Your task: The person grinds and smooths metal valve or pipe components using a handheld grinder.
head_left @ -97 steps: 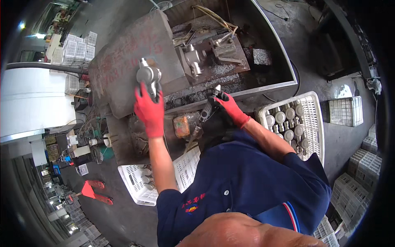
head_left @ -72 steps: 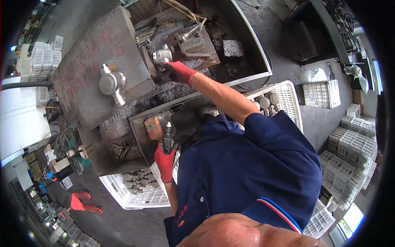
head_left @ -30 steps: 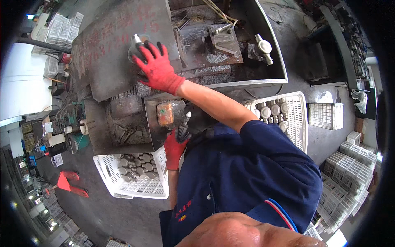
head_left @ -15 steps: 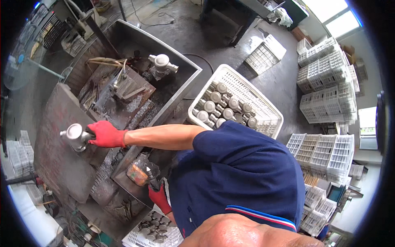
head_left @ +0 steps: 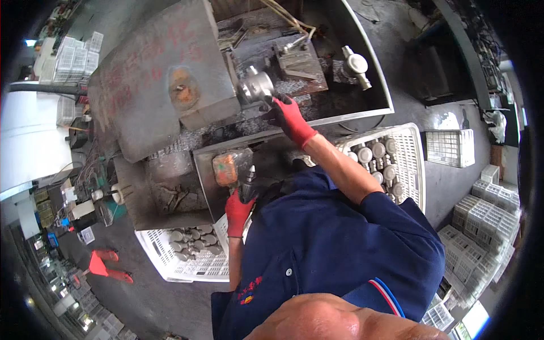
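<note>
- Left crate on the floor at 7 o'clock, grey castings inside.
- Block at 11 o'clock, rusty round patch on its face.
- Left hand near centre, red-gloved, closed fully around a dark tool; tool tip sticking out at the fist's 12 o'clock.
- Casting at 12 o'clock, shiny, just beside the block's right edge.
- Right hand red-gloved, fingers wrapped on the casting; casting at the hand's 10 o'clock, touching fingertips.
- Second casting in the tray at 1 o'clock, well apart.
- Right crate at 3 o'clock, more castings.
</note>
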Demonstrator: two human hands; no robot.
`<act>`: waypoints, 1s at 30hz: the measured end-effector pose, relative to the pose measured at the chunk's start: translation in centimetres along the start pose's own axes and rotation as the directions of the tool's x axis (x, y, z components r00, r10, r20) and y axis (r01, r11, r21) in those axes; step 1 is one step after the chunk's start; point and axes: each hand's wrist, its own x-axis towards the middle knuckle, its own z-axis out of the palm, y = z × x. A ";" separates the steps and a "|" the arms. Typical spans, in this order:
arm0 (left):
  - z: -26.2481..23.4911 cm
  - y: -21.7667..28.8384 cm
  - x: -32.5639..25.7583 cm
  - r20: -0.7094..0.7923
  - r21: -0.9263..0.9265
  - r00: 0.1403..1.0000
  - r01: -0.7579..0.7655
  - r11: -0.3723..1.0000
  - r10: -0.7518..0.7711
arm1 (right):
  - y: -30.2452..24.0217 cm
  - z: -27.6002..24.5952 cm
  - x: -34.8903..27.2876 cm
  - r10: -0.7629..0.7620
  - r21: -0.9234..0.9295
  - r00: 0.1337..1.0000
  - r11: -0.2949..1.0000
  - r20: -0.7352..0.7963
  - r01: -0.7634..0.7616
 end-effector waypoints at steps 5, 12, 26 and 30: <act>-1.0 1.3 -1.0 0.015 -0.093 0.999 0.036 0.995 -0.035 | 1.1 1.8 5.8 -0.018 0.056 0.998 0.998 -0.059 0.021; -0.6 1.6 -0.7 0.040 -0.089 0.996 0.077 0.993 -0.074 | -0.3 2.2 10.0 -0.003 -0.052 1.000 0.999 0.012 0.003; -1.0 0.9 0.9 0.008 -0.064 0.997 0.082 0.995 -0.082 | 2.5 0.4 13.9 -0.358 -0.647 0.934 0.706 0.026 0.288; -1.5 1.2 0.1 0.028 -0.144 0.992 0.123 0.982 -0.120 | 2.7 1.7 13.5 -0.366 -0.642 0.931 0.712 0.009 0.285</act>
